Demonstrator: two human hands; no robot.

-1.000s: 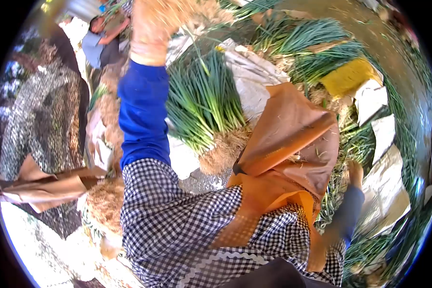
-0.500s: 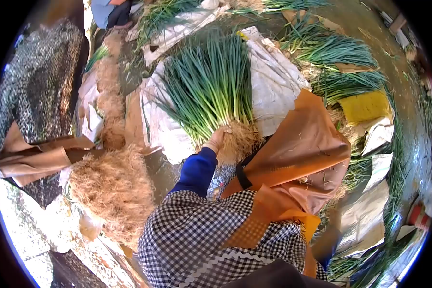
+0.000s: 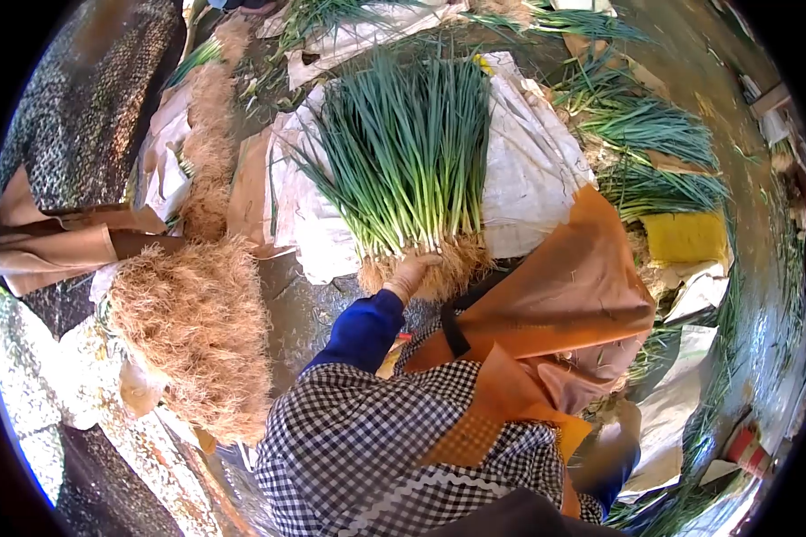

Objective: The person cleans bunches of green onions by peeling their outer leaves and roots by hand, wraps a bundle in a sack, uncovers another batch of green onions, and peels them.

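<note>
L hand (image 3: 410, 273) touching roots (image 3: 461, 261) of onions (image 3: 416, 170) atop wht sack (image 3: 530, 161); can't tell if grip's closed.

Long green onions (image 3: 412, 170) lie on flat white sacking (image 3: 530, 152). A bushy tan root heap (image 3: 188, 336) sits to their left.

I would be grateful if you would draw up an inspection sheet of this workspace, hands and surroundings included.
Surface: pale sheet, creased, spread under the main bunch.
Job's things: large bunch of green stalks, roots towards the person.
Clutter: mass of brown roots at left; orange-brown sheet and yellow cloth at right.
Grippers: left hand touching the root end, grip unclear; right hand not visible.
Cables: nothing seen.
Surroundings: more green bunches upper right; dark speckled cover far left.
</note>
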